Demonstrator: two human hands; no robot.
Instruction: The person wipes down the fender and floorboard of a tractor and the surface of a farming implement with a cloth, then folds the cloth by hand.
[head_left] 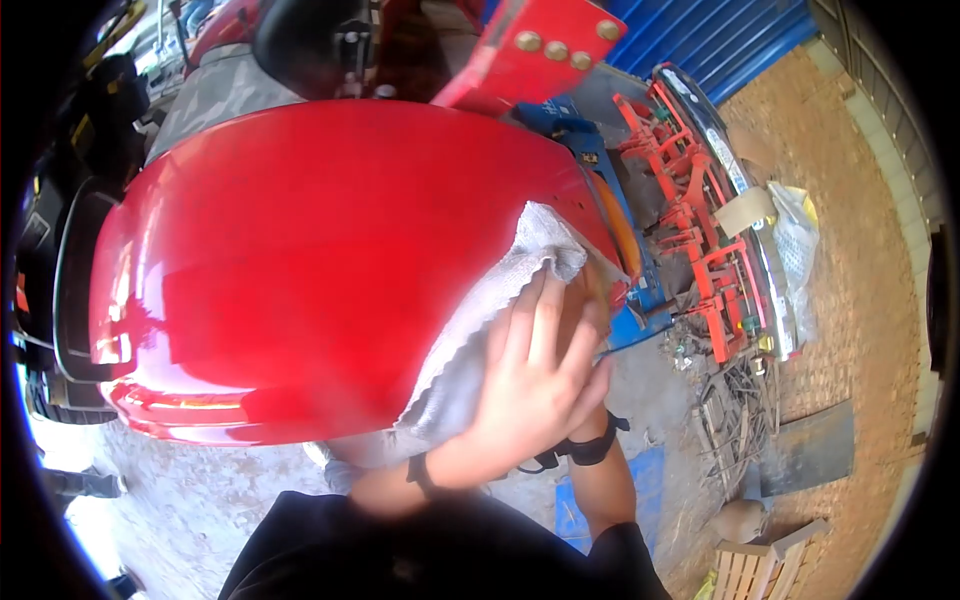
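A large, glossy red fender fills the middle of the head view. Over its right end drapes a pale grey-white cloth, bunched near the top and hanging loose along its lower left edge. My left hand reaches across from the lower left, its fingers bent onto the cloth and pressing it against the fender. A dark band circles that wrist. My right forearm, with a black strap at the wrist, rises behind the left hand. Left hand and cloth cover most of the right hand, so its fingers cannot be made out.
A red bracket with bolts juts out above the fender. To the right lie red metal frames, a heap of thin metal pieces and a wooden crate. A blue mat lies on the concrete floor. Behind is a blue corrugated wall.
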